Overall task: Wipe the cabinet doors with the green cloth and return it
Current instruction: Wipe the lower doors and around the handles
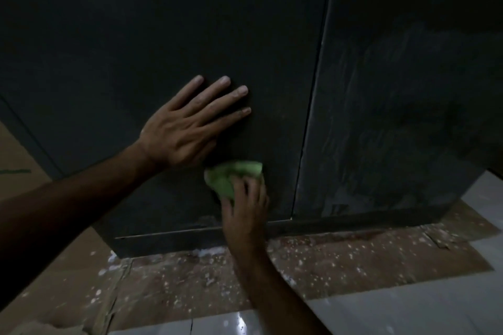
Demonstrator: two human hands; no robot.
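Two dark cabinet doors fill the view: the left door (152, 35) and the right door (394, 106), split by a thin vertical gap. My left hand (187, 128) lies flat on the left door, fingers spread, holding nothing. Just below it, my right hand (245, 207) presses the bunched green cloth (231, 177) against the lower part of the left door, near the gap. The right door shows pale streaks and smears.
A dark plinth (190, 245) runs under the doors. Brown cardboard (353, 258) speckled with white spots covers the floor in front. Glossy white tiles (408, 310) show at the lower right. The scene is dim.
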